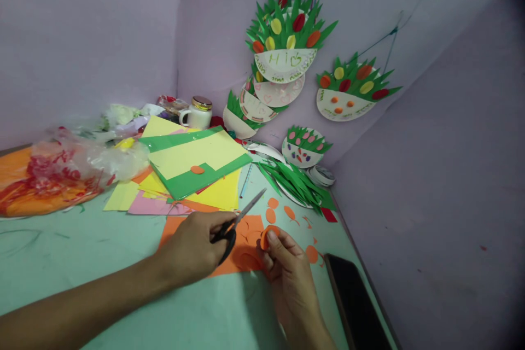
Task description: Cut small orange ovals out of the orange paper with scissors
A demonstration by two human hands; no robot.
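Note:
My left hand point(197, 246) grips black-handled scissors point(250, 206), fingers through the loops. The blades look closed or nearly so and point up and to the right. To its right, my right hand point(287, 265) pinches a small orange paper cutout point(269, 236) between thumb and fingers. The scissors' tip is apart from this piece. Under both hands lies an orange paper sheet point(221, 268), partly hidden, with loose cut pieces on it. Several orange paper ovals point(270, 215) and thin scraps point(307, 222) are scattered just beyond and beside my right hand.
Stacked coloured paper point(205, 154) lies at the back, near a white mug point(199, 117) and a plastic bag point(94, 158). Green paper strips point(293, 183) cover a paper plate. A black phone point(356, 301) rests at the right edge. Paper-plate baskets point(286, 65) hang on the wall.

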